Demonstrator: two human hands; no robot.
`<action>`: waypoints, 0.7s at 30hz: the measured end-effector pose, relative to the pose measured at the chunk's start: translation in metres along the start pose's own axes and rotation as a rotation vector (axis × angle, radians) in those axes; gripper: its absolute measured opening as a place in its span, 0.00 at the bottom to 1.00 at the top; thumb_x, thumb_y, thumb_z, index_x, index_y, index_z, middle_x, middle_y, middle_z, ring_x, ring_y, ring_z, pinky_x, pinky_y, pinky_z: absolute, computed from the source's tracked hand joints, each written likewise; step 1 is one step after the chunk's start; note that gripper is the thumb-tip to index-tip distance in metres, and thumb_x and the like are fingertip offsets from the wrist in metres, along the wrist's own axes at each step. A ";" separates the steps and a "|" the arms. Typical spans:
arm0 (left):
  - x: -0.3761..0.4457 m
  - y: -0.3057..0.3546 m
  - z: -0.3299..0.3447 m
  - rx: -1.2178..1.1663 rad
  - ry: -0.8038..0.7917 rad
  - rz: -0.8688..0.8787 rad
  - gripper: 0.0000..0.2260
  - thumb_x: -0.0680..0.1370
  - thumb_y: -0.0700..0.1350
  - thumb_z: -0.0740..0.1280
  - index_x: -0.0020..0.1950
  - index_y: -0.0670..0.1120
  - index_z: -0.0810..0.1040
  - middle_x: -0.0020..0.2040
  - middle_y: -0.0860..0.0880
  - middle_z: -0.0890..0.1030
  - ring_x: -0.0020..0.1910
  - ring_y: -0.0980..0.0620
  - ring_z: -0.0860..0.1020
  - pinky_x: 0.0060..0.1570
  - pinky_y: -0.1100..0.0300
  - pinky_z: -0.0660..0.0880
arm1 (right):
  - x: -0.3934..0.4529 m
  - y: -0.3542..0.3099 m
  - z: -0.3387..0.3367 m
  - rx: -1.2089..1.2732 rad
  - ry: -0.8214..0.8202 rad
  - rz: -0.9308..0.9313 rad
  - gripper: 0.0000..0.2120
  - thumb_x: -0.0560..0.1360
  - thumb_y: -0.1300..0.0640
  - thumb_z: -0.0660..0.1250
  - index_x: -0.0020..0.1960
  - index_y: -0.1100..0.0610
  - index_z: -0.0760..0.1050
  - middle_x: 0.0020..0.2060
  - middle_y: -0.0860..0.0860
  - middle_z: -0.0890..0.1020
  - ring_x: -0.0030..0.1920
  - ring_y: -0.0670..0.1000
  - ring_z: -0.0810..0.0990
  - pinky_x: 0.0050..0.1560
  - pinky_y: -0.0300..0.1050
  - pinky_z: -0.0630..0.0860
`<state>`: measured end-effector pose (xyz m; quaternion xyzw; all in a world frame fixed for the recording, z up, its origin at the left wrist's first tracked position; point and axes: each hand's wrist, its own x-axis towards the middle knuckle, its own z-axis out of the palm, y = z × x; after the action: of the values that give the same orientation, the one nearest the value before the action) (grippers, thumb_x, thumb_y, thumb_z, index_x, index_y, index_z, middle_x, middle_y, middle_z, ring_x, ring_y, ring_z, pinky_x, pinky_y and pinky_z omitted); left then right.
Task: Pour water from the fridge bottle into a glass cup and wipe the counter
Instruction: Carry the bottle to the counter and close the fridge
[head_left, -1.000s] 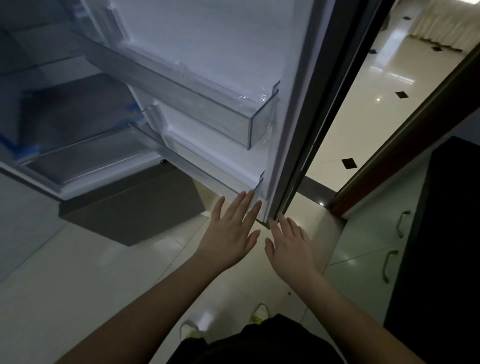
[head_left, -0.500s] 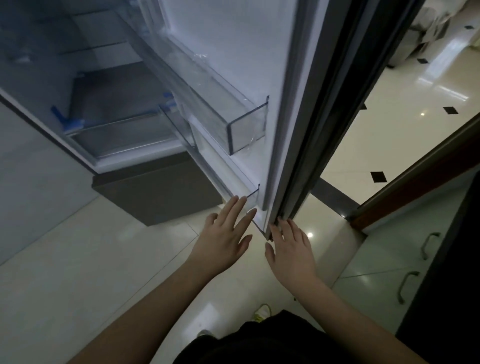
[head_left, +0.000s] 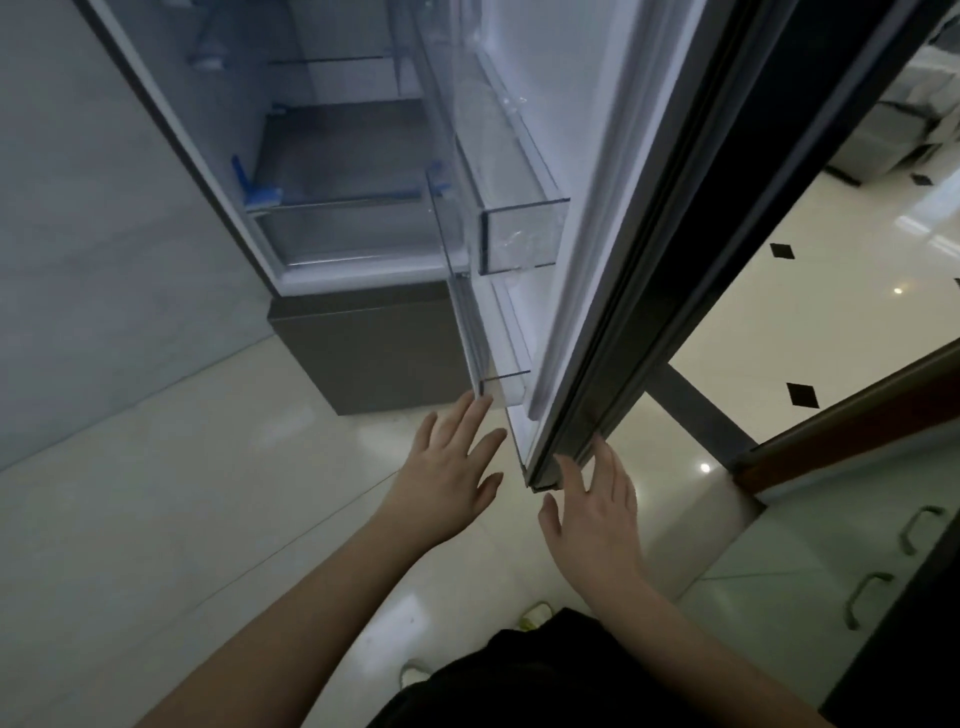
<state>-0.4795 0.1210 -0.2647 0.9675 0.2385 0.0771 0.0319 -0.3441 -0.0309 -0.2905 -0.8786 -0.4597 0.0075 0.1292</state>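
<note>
At centre frame, seen from the head camera, the fridge door (head_left: 613, 218) stands open, its clear shelf bins (head_left: 524, 234) bare. No bottle shows clearly; a blurred pale shape (head_left: 208, 54) at upper left inside the fridge (head_left: 332, 156) cannot be told. Left hand (head_left: 447, 473), fingers straight and spread, touches the lower bin's corner. Right hand (head_left: 592, 509), fingers apart and holding nothing, lies by the door's bottom edge. Cabinet handles (head_left: 883, 561) sit at lower right, glossy floor (head_left: 810, 291) beyond.
</note>
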 end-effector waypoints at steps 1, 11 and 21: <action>-0.009 -0.004 -0.001 0.014 -0.007 -0.018 0.21 0.78 0.56 0.58 0.66 0.48 0.74 0.76 0.42 0.64 0.77 0.43 0.59 0.68 0.39 0.67 | -0.002 -0.007 -0.002 0.015 0.006 0.015 0.24 0.72 0.52 0.69 0.67 0.55 0.70 0.72 0.65 0.62 0.72 0.64 0.64 0.69 0.60 0.67; -0.083 -0.045 -0.028 0.097 0.090 -0.070 0.20 0.78 0.54 0.59 0.66 0.46 0.75 0.73 0.41 0.69 0.75 0.42 0.63 0.74 0.48 0.56 | -0.011 -0.062 0.005 0.082 -0.003 -0.006 0.17 0.74 0.54 0.68 0.62 0.54 0.72 0.75 0.66 0.53 0.75 0.66 0.56 0.73 0.60 0.58; -0.117 -0.061 -0.044 0.103 0.083 -0.076 0.22 0.79 0.56 0.55 0.69 0.47 0.74 0.74 0.42 0.68 0.76 0.43 0.62 0.75 0.48 0.56 | -0.015 -0.103 0.011 0.179 0.008 -0.037 0.12 0.74 0.57 0.69 0.56 0.54 0.73 0.76 0.67 0.50 0.76 0.67 0.53 0.73 0.61 0.58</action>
<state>-0.6170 0.1211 -0.2430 0.9541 0.2800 0.1036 -0.0250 -0.4377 0.0154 -0.2784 -0.8548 -0.4730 0.0426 0.2094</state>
